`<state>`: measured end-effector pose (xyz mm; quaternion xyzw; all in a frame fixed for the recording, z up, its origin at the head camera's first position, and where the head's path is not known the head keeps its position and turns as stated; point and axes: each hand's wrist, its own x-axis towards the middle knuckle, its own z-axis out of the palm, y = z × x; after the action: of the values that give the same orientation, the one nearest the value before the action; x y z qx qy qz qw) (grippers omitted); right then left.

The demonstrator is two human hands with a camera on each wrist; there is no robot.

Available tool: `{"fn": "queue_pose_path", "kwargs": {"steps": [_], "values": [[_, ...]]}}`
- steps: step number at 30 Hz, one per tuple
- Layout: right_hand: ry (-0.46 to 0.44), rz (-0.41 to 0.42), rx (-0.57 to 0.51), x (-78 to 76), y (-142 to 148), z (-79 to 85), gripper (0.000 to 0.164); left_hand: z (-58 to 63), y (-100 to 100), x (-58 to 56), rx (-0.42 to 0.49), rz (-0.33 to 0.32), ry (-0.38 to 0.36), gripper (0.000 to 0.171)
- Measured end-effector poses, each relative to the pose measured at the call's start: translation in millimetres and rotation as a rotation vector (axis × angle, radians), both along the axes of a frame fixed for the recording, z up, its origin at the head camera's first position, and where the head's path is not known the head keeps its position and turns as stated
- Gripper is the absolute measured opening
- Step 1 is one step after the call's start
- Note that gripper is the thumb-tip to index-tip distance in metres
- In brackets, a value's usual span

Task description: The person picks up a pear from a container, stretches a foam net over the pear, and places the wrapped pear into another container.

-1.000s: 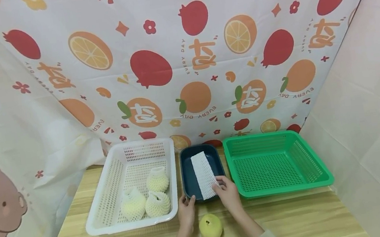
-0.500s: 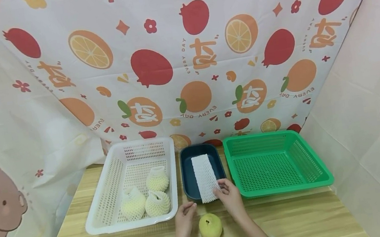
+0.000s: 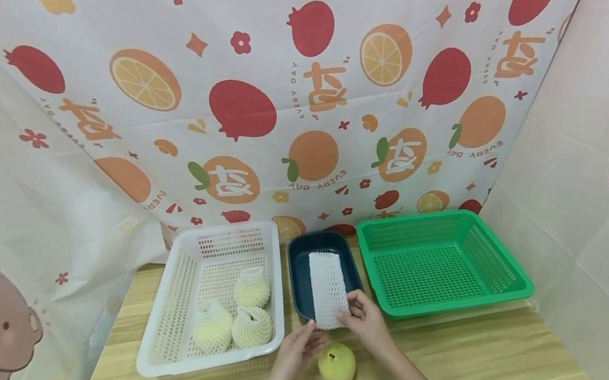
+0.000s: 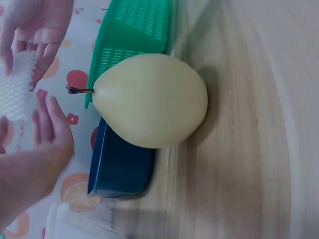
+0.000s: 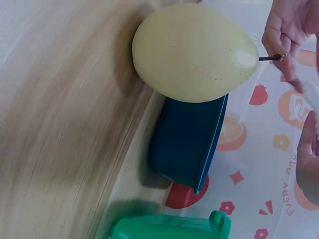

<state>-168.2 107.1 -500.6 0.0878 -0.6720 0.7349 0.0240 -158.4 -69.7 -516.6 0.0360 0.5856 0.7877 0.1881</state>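
A flattened white foam net sleeve point(image 3: 328, 287) is held up by its near end, overlapping the dark blue tray point(image 3: 301, 307) in the head view. My right hand point(image 3: 367, 327) pinches the sleeve's lower right edge between thumb and fingers. At the lower left corner my left hand point(image 3: 298, 350) pinches it with thumb and fingertip, the other fingers loosely bent. Between my wrists, on the table, stands a bare yellow pear point(image 3: 337, 365), its stem up. Both wrist views show the pear point(image 4: 152, 99) close up, with the sleeve point(image 4: 17, 87) between the hands beyond it.
On the left, a white basket point(image 3: 161, 314) contains 3 pears in foam nets point(image 3: 252, 326). A green basket point(image 3: 452, 305) stands to the right of the tray. The wooden table point(image 3: 479, 353) meets a fruit-print cloth point(image 3: 352, 112) behind.
My left hand has left the tray's near rim and moved right to the sleeve's lower corner. My right hand has drawn the sleeve slightly nearer and straighter. The pear stays put.
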Motion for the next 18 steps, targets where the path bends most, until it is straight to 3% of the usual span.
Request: {"fn": "queue_pose_path", "kwargs": {"steps": [8, 14, 18], "values": [[0.076, 0.068, 0.065, 6.4, 1, -1.0, 0.042, 2.3, 3, 3.5, 0.355, -0.042, -0.099, 0.019], [0.055, 0.172, 0.04, 9.2, 2, -2.6, 0.048, 6.1, 9, 5.0, 0.417, -0.032, -0.137, 0.017], [0.085, 0.252, -0.024, 7.1, 6, -8.3, 0.045, 6.2, 9, 6.6, 0.458, -0.062, -0.104, 0.024]]}}
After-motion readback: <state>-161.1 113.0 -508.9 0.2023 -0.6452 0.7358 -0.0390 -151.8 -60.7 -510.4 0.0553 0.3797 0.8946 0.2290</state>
